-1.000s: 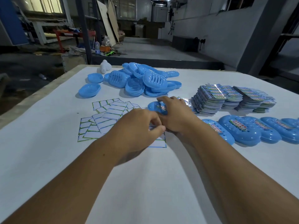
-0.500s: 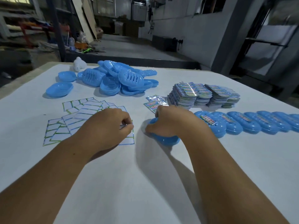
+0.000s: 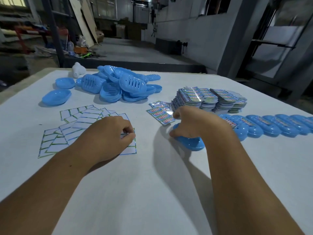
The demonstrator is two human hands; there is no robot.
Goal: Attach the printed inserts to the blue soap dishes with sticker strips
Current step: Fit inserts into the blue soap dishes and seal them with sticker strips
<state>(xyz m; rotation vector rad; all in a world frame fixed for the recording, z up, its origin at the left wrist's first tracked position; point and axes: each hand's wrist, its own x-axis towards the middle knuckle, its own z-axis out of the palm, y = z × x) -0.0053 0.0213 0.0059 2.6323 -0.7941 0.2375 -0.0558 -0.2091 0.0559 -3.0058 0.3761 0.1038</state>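
My right hand (image 3: pixel 191 122) grips a blue soap dish (image 3: pixel 191 144) lying upside down on the white table (image 3: pixel 152 192), fingers curled over its far edge. My left hand (image 3: pixel 110 138) rests on the sticker strip sheets (image 3: pixel 74 126) and pinches at a strip on the nearest sheet. Loose printed inserts (image 3: pixel 160 113) lie just beyond my right hand. Behind them stand stacks of printed inserts (image 3: pixel 210 99). A row of blue dishes with inserts on them (image 3: pixel 264 126) runs to the right.
A heap of blue soap dishes (image 3: pixel 118 85) sits at the back of the table, with two single dishes (image 3: pixel 56 97) to its left and a white object (image 3: pixel 78 70) behind. The table's far edge borders a workshop floor.
My right hand has drawn the blue dish toward me and to the right, off the loose inserts. My left hand has stayed on the sticker sheets, pinching a strip. The camera view has shifted right.
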